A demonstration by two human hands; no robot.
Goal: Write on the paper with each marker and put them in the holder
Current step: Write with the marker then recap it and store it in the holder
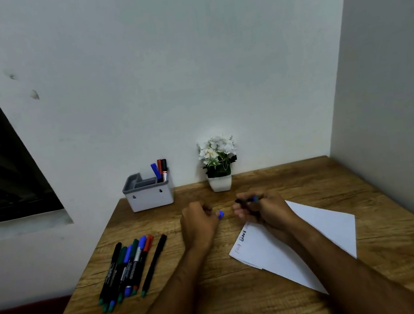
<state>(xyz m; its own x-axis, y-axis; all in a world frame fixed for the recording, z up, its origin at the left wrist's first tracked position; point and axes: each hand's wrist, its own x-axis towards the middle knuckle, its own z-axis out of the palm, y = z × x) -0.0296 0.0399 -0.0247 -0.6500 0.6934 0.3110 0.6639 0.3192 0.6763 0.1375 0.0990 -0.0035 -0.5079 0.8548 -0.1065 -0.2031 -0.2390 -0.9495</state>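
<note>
My right hand (264, 211) grips a dark marker (246, 200) with a blue end, held level above the upper corner of the white paper (317, 231). My left hand (200, 223) pinches its blue cap (220, 214), pulled a short way off to the left of the marker tip. The paper carries a few written words near its left edge. A grey and white holder (149, 195) stands at the back left of the desk with three markers (160, 170) in its right compartment. Several loose markers (129, 266) lie in a bunch at the left.
A small white pot of white flowers (218, 166) stands against the wall right of the holder. The wooden desk (221, 301) sits in a corner, with a wall close on the right and a dark window at the far left.
</note>
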